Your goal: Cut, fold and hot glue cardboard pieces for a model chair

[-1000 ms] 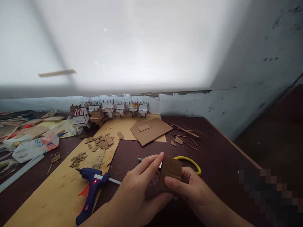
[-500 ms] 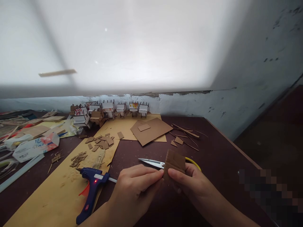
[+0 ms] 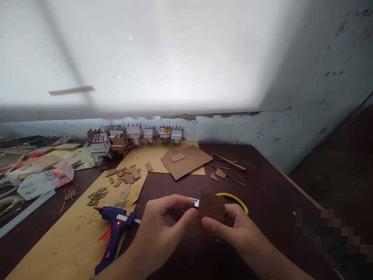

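A small rectangle of brown cardboard (image 3: 211, 206) is pinched in my right hand (image 3: 237, 225), with the thumb across its near face and the fingers behind. My left hand (image 3: 167, 225) is beside its left edge, thumb and forefinger parted; whether a fingertip touches the card I cannot tell. Behind the card lie scissors with a yellow handle (image 3: 237, 200), their blades mostly hidden by the card and my left fingers. To the left, a blue glue gun (image 3: 112, 233) with a lit red light rests by the edge of a yellow sheet (image 3: 58, 241).
Small cardboard cut pieces (image 3: 126, 175) lie in piles on the yellow sheet. A larger cardboard sheet (image 3: 192, 159) and thin offcut strips (image 3: 230, 161) lie farther back. Several miniature chair-like cardboard models (image 3: 150, 134) line the wall. Packaging and sticks (image 3: 43, 184) clutter the left.
My left thumb and forefinger have parted and drawn slightly away from the cardboard's left edge. In my right hand the card has tilted and shifted a little left and down, showing more scissor handle.
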Tool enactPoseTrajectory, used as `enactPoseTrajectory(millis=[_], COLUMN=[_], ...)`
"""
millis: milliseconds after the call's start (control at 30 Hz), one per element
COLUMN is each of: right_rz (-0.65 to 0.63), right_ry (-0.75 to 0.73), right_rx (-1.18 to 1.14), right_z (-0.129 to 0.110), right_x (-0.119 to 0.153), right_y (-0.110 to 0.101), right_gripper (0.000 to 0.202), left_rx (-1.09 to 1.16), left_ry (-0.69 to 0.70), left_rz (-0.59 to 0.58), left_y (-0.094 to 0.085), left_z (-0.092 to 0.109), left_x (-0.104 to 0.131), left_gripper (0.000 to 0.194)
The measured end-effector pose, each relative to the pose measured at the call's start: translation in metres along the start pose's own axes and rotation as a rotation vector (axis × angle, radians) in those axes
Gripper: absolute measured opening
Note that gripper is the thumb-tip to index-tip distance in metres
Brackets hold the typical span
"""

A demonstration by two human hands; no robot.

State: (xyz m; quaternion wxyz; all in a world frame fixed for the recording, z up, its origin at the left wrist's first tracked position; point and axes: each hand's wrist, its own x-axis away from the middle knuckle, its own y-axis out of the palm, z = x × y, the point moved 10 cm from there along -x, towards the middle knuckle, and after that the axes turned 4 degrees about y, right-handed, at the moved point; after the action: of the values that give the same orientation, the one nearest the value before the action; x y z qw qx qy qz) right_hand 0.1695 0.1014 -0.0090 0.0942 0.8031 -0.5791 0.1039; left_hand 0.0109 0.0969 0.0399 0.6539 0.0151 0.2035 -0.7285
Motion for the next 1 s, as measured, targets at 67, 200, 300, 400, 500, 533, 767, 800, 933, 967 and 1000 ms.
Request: enactPoseTrajectory(millis=[67, 200, 300, 400, 500, 533, 767, 800, 933, 967, 1000], right_rz=[-0.003, -0.049, -0.064, -0.019, 0.042, 0.062, 0.014, 0.016, 0.052, 0.065, 0.078], right_ry=[0.027, 0.01, -0.035, -0.044, -0.063, -0.074, -0.118, -0.119, -0.139, -0.143, -0.148], right_rx=[0.047, 0.089, 0.115, 0.13, 0.118, 0.107, 0.173, 0.192, 0.24, 0.245, 0.246], right_z=[0.004, 0.004, -0.002, -0.006, -0.011, -0.013, -0.02, -0.02, -0.022, -0.023, -0.024], right_x=[0.004, 0.008, 0.006, 0.002, 0.0, 0.0, 0.005, 0.005, 0.005, 0.004, 0.004], right_y=[0.002, 0.009, 0.01, 0.004, -0.003, -0.005, 0.002, 0.002, -0.001, -0.003, -0.004], right_gripper=[0.034, 0.031, 0.029, 0.03, 0.033, 0.034, 0.035, 0.035, 0.036, 0.037, 0.037], left_rx=[0.133, 0.31, 0.316, 0.287, 0.306, 0.314, 0.411, 0.42, 0.423, 0.421, 0.419], left_ry=[-0.09, -0.171, -0.197, -0.203, -0.212, -0.213, -0.209, -0.204, -0.201, -0.205, -0.21], left_rz=[-0.052, -0.155, -0.148, -0.121, -0.117, -0.118, -0.252, -0.266, -0.262, -0.264, -0.263], left_y=[0.007, 0.021, 0.021, 0.018, 0.018, 0.018, 0.034, 0.036, 0.035, 0.034, 0.033], left_z=[-0.011, -0.021, -0.024, -0.024, -0.024, -0.025, -0.023, -0.022, -0.022, -0.022, -0.022], left_x=[-0.001, 0.0, 0.0, -0.001, -0.001, -0.001, 0.002, 0.002, 0.001, 0.0, -0.001], left_gripper=[0.018, 0.021, 0.023, 0.024, 0.025, 0.024, 0.021, 0.022, 0.026, 0.026, 0.025])
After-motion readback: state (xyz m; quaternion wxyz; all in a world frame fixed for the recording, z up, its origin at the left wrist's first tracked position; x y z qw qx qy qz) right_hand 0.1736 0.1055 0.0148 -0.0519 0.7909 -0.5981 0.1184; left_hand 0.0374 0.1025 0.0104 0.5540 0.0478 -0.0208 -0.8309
